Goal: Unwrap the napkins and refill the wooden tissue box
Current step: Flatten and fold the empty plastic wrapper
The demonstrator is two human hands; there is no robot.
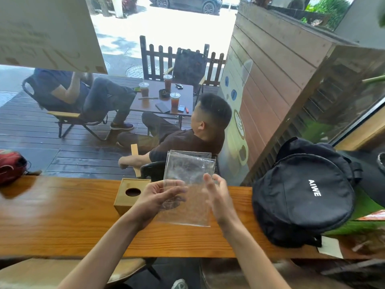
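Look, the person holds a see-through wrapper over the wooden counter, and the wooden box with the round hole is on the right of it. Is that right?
No. The wooden box with the round hole is on the left of the see-through wrapper, not the right. The wrapper is held over the wooden counter, as the head view shows.

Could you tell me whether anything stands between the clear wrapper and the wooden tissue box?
Nothing visible does, apart from the left hand holding the clear wrapper; the wooden tissue box sits just beside that hand.
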